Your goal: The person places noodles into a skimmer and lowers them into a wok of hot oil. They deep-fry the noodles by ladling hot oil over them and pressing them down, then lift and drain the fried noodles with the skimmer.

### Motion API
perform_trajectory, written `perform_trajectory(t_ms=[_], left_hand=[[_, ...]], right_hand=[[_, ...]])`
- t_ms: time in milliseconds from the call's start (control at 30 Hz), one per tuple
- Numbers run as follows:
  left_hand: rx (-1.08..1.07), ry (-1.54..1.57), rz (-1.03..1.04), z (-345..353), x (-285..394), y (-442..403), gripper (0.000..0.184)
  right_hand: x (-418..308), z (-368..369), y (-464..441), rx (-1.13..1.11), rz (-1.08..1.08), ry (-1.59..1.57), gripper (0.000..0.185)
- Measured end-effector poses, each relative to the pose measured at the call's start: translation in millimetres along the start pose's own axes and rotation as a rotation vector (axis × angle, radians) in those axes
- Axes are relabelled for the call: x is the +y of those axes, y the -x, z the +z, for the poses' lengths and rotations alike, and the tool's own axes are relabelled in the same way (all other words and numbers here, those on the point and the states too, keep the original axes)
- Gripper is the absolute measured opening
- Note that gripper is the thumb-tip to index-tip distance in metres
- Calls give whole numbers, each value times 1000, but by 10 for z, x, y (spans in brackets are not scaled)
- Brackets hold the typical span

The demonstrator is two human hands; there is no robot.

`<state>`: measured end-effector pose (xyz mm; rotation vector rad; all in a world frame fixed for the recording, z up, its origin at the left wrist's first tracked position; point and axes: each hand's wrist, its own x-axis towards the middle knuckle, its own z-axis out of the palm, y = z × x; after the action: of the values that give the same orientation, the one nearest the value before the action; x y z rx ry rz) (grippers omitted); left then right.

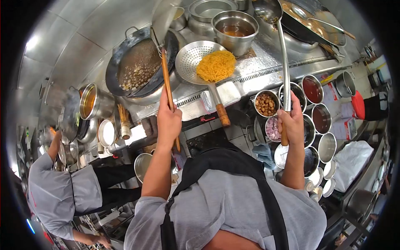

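In the head view my left hand (169, 123) is closed round the long wooden handle of a strainer (163, 16), whose blurred head is raised at the right side of a dark wok (137, 66). The wok holds bubbling brown liquid with small pale bits. My right hand (291, 121) grips the wooden end of a ladle (286, 62); its bowl hangs over the stove top at the upper right. Between the hands lies a perforated skimmer (187, 62) bearing a mound of yellow noodles (216, 66).
A steel pot (236, 46) of orange-brown liquid stands behind the skimmer. Below my right hand are several containers, one with browned chunks (266, 104), another with chopped purple onion (273, 128). A second wok (316, 25) sits at upper right. A co-worker (66, 187) stands at left.
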<state>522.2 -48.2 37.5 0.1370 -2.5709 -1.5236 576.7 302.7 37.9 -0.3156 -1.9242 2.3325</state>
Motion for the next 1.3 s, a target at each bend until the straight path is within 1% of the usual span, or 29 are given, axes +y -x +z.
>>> perform_trajectory(t_ms=[33,133,167,267,367,400,433,467,533,567,633,667,733,800,833,867,933,967,1000,1033,1067,1100,1133,1167,1200,1233,1300], left_hand=[[-43,106,-51,26,83,-89,68],[-316,633,-165,142,574,-300,55],[-364,789,-162,244,666,-369,50],[-528,1074,-219,594,857,-649,41],[-663,1228,-251,1246,784,-966,35],[-687,1255,-285,1457,787,-1008,30],[-695,1298,-344,1674,774,-1044,31],[-686,1249,-351,1898,750,-1044,29],[-608,1261,-428,2124,842,-933,28],[-657,1226,-395,2188,761,-935,28],[-747,1149,-335,2292,525,-953,30],[-633,985,-303,2228,463,-894,32],[-407,652,-247,1915,225,-516,35],[-185,535,-79,1608,-256,-140,40],[-210,644,-259,1398,-518,60,42],[-236,748,-445,1244,-683,212,44],[-469,836,-766,1072,-519,352,40],[-578,884,-923,1019,-447,404,39],[-563,938,-905,1065,-448,401,36],[-552,989,-882,1162,-448,343,33],[-547,1038,-853,1214,-406,264,31],[-515,1098,-910,1228,-379,209,28],[-498,1091,-880,1203,-376,174,25],[-483,1083,-848,1178,-405,135,24],[-472,1071,-817,1125,-377,125,23],[-403,1153,-830,1075,-345,133,22],[-419,1198,-812,923,-376,155,22]], right_hand=[[12,-35,2,-23,-3,-2,69],[-50,-61,-34,-18,-16,-8,68],[-74,-70,-70,0,-35,54,68],[-134,-101,-75,70,-41,151,68],[-234,-155,-60,113,-26,255,70],[-254,-164,-57,127,-23,279,70],[-271,-182,-55,117,-32,287,70],[-303,-190,-57,121,-24,308,70],[-353,-182,-56,120,-3,350,70],[-357,-160,-62,108,-29,336,70],[-388,-91,-16,76,-8,313,70],[-400,-70,-1,64,-4,298,70],[-374,-25,72,37,-4,306,70],[-428,75,169,43,-12,365,70],[-542,89,250,63,63,494,72],[-598,29,303,32,-16,700,72],[-720,-208,386,-52,-179,1114,74],[-879,-244,443,-101,-117,1236,76],[-1042,-280,494,-146,-59,1356,77],[-1125,-366,517,-242,-197,1473,77],[-1202,-347,522,-286,-214,1569,77],[-1281,-329,536,-327,-230,1668,77],[-1325,-313,550,-370,-243,1769,78],[-1322,-246,516,-421,-243,1867,73],[-1223,-214,436,-428,-260,1870,71],[-1021,-209,326,-434,-275,1873,69],[-687,-221,223,-438,-312,1850,66]])
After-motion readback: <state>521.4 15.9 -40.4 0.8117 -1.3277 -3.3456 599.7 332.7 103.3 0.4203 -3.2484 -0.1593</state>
